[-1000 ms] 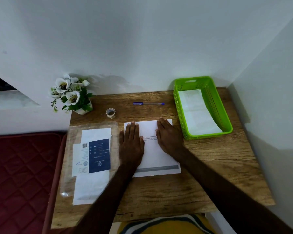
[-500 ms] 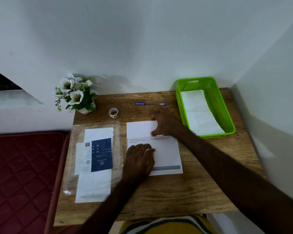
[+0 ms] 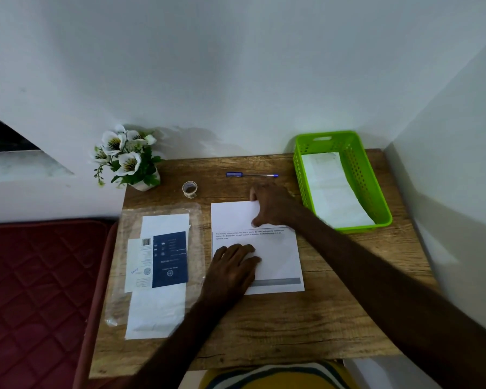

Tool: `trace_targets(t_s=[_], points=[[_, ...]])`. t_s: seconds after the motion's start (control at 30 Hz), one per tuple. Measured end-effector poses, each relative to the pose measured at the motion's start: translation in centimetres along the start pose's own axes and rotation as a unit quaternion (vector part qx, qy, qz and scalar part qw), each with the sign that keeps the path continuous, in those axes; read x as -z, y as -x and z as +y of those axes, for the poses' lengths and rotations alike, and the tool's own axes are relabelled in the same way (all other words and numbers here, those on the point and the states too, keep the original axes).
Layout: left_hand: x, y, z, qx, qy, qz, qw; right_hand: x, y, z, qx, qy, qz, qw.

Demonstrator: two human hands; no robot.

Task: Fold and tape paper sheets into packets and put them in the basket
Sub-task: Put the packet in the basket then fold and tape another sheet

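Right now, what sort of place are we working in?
Probably a home room, at a small wooden desk pushed into a white wall corner. A red quilted mattress lies beside it, and a pot of white artificial flowers stands at the back.

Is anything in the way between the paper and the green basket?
Nothing visible. The paper lies just left of the basket, with bare table between. The right hand grips its far edge; the left hand presses it down. The pen lies farther back.

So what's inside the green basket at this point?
The green basket holds white folded paper packets lying flat on its floor. How many are stacked can't be told, and anything beneath them is covered.
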State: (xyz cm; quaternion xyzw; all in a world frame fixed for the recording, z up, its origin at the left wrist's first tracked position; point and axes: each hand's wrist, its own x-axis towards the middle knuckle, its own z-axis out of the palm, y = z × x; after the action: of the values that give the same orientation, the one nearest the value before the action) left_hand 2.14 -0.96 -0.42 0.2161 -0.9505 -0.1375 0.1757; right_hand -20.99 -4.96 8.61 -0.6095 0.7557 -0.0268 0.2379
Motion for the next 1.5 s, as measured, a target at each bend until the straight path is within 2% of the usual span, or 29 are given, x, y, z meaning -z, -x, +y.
trace_targets(t_s=[0.17,0.3,0.4,0.5,0.63,0.73,0.87,1.0,1.33,1.5], points=[[0.2,-0.8,0.2,0.018,-0.017,0.008,1.0,-0.3,1.2,0.1,0.034,-0.027,0.032,0.999],[1.1,-1.3,1.0,0.034,-0.001,0.043,0.998,-1.0,3.0,-0.3,0.089,0.042,0.071,0.993],[1.6,-1.3,1.5,0.048,-0.018,0.1,0.994,-2.7,4.0,-0.2,0.135,0.089,0.144,0.976],[1.8,-1.8,1.7,0.11,-0.043,0.145,0.982,-4.5,4.4,0.3,0.153,0.108,0.211,0.959],[2.2,-3.0,1.4,0.166,-0.058,0.164,0.971,-6.7,4.9,0.6,0.136,0.142,0.215,0.957],[1.9,-3.6,0.7,0.187,-0.063,0.137,0.971,-8.1,5.0,0.9,0.123,0.137,0.198,0.963],[0.2,-4.2,-0.6,0.21,-0.083,0.014,0.974,-9.3,5.0,1.1,0.105,0.134,0.177,0.969],[-1.3,-4.1,-1.7,0.246,-0.067,-0.061,0.965,-9.6,5.2,1.1,0.092,0.132,0.139,0.977],[-1.9,-3.6,-1.2,0.254,-0.082,-0.074,0.961,-9.6,3.5,-0.9,0.099,0.112,0.105,0.983],[-2.1,-3.7,-1.2,0.273,-0.087,-0.087,0.954,-9.7,3.7,-1.1,0.054,0.065,0.112,0.99]])
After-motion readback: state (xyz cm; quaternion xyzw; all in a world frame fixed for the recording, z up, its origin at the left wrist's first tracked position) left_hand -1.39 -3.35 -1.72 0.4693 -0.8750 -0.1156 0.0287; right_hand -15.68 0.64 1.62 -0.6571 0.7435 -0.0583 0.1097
